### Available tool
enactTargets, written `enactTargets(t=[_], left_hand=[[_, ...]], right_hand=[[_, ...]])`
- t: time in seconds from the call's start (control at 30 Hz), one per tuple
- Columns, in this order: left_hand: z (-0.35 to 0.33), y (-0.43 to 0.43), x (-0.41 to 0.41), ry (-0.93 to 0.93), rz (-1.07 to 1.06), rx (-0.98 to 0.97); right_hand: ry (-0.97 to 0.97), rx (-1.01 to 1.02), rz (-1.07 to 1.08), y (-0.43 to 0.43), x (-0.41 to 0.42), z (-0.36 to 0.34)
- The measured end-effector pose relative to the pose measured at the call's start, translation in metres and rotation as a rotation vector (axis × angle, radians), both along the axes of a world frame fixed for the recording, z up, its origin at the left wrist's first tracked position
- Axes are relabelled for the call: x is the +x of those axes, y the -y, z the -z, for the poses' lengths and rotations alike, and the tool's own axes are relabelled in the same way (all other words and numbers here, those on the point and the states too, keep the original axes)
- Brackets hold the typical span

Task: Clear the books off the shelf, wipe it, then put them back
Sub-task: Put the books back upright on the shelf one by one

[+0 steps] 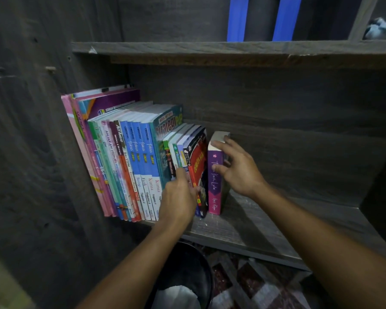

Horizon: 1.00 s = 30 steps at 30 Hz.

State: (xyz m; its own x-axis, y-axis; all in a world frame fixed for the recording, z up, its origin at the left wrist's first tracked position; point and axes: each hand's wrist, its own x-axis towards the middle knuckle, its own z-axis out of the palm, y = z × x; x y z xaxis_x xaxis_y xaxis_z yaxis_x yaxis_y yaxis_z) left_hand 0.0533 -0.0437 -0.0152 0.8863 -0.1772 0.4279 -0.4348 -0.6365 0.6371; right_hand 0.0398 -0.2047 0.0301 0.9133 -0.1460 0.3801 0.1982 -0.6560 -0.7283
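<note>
On the shelf (265,224), head view:
Books: a row of books (129,166) stands at the left end, leaning a little.
Purple book (214,186): upright, last on the right of the row.
Right hand (236,168): fingers over its top, thumb on the spine, clamped on it.
Left hand (178,197): fingers pressed flat against the spines beside the red book (198,172), grasping nothing.

Shelf (265,221), my side: row of books (129,166) packed its left end against the side wall, no gap there. Purple book (215,181) stood last in the row. Right of it the board lay bare to the far wall; upper shelf (210,49) capped headroom.
</note>
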Motion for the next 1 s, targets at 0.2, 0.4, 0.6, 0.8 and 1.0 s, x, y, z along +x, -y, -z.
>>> enactTargets(t=[0.2,0.4,0.6,0.8,1.0], left_hand=[[0.035,0.003,-0.006,-0.193,-0.095,0.107],[0.036,0.009,-0.004,-0.141,-0.125,0.031],[0.039,-0.001,0.001,0.023,-0.117,0.062],[0.03,0.007,-0.005,-0.054,-0.182,0.045],[-0.002,0.007,0.001,0.126,-0.134,-0.005]], right_hand=[[-0.172,0.166,-0.032,0.001,-0.006,0.091],[-0.122,0.072,0.091,-0.012,-0.003,0.122],[-0.102,0.068,0.105,-0.025,0.009,0.121],[-0.109,0.07,0.097,-0.024,0.008,0.117],[-0.116,0.108,0.114,-0.023,0.007,0.118]])
